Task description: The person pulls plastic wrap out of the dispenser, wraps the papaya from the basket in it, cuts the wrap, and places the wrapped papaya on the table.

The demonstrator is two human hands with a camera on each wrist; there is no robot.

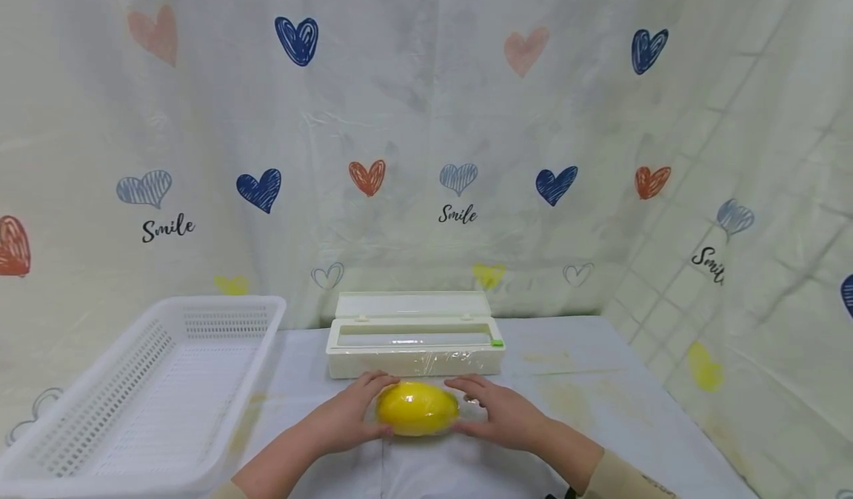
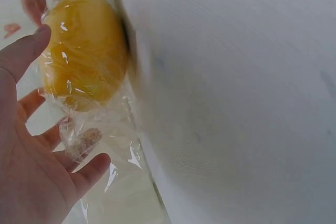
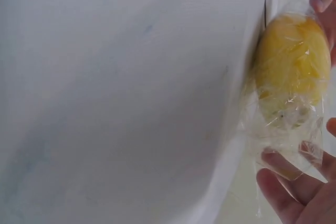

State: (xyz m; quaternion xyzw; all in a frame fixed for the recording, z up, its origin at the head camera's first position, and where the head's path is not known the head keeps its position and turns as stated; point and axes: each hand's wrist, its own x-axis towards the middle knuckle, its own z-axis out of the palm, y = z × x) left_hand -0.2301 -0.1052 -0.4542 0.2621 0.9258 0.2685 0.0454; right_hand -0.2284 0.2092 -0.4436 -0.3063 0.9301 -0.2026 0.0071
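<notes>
A yellow oval fruit (image 1: 417,409) lies wrapped in clear cling film on the table, between both hands. My left hand (image 1: 348,414) is at its left end, thumb in front and fingers behind. In the left wrist view, the left hand's fingers are spread beside the loose film end (image 2: 79,140). My right hand (image 1: 504,414) is at the right end; in the right wrist view its fingers spread under the loose film (image 3: 283,153). Neither hand's fingers curl round the fruit. Behind it stands a white cling film dispenser (image 1: 413,366) with its lid (image 1: 413,304) raised.
A white perforated plastic basket (image 1: 256,366) stands at the left of the white-covered table (image 1: 560,380). A curtain printed with hearts (image 1: 400,114) hangs behind the table and along the right side. A green slider (image 1: 497,343) sits at the dispenser's right end.
</notes>
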